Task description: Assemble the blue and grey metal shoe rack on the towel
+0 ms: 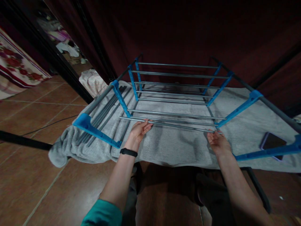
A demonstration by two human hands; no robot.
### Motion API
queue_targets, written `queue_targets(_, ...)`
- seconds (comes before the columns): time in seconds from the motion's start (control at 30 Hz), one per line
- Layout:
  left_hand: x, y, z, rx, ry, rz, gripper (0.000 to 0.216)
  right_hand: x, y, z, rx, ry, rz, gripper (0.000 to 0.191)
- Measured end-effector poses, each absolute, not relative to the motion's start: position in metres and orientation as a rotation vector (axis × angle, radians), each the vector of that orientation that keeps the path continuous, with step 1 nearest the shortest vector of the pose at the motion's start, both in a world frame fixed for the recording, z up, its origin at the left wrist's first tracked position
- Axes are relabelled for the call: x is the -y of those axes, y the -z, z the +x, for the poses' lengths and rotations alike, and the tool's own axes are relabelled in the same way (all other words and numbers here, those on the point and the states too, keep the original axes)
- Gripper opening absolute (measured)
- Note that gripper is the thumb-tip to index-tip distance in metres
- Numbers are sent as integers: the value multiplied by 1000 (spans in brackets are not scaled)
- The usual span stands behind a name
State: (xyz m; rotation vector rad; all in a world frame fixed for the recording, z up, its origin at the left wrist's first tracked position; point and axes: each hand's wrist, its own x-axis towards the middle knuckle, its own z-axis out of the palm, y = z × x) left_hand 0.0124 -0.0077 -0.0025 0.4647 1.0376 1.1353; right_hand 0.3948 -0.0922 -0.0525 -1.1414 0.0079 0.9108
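Rod (178, 124) rests across the left hand's (139, 131) nearly straight, open fingers; the right hand (218, 142) meets its other end, grip unclear. Just beyond the fingers a blue-sided rack (121, 98) stands on a grey towel (178, 152). Loose rods (103, 115) lie left of them, a phone (272, 141) well right.

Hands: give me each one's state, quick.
Left hand: open, fingers touching the front metal rod.
Right hand: at the rod's end; grip cannot be told.
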Motion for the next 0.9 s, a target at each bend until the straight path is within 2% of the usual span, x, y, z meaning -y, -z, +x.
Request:
queue_targets(0.2, 12, 4, 25, -1014, -1116, 516, 10, 93, 57, 396, 1, -901, -1160, 29)
queue_targets(0.47, 20, 2, 57, -886, -1190, 739, 29, 93, 56, 394, -32, -907, -1208, 28)
queue_targets(0.9, 36, -18, 87, -857, -1387, 1006, 18, 91, 63, 376, 83, -1120, -1313, 17)
